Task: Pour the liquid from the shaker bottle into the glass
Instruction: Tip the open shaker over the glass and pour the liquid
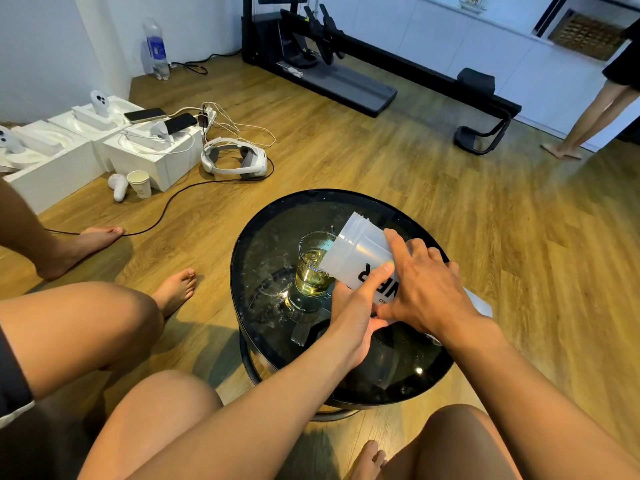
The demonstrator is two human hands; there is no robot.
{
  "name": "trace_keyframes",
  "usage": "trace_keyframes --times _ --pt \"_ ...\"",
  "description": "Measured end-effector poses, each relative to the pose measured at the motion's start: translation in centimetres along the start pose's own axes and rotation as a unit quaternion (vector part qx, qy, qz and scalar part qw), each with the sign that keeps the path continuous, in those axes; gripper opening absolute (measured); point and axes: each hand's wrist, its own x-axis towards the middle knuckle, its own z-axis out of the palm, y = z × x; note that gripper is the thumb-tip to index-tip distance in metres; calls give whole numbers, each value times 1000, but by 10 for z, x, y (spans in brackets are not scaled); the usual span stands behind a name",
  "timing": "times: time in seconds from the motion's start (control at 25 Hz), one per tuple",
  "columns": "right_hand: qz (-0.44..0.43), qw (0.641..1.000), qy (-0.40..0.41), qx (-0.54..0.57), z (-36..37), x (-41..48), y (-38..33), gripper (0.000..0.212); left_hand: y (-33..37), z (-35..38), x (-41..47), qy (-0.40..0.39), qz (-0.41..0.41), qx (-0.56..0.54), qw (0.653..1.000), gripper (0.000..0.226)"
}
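A translucent white shaker bottle with black lettering is tipped to the left, its open mouth resting over the rim of a clear glass. The glass stands on a round black glass table and holds yellowish liquid to about half its height. My left hand grips the bottle's lower part from below, thumb on the lettering. My right hand wraps over the bottle's base from above, index finger stretched along its side. The bottle's bottom end is hidden behind my hands.
Water drops lie on the table near the glass. Another person's legs and feet are close on the left. White boxes, a headset, a paper cup and cables sit on the wooden floor at back left. A treadmill stands behind.
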Motion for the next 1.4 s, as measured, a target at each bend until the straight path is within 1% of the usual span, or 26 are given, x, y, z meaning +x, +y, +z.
trace_keyframes --times 0.92,1.4 --pt "-2 1000 -2 -1 -2 0 -1 118 -1 -1 1 0 2 -1 1000 39" --pt "-2 1000 -5 0 -4 -1 -2 117 1 1 -1 0 1 -5 1000 33"
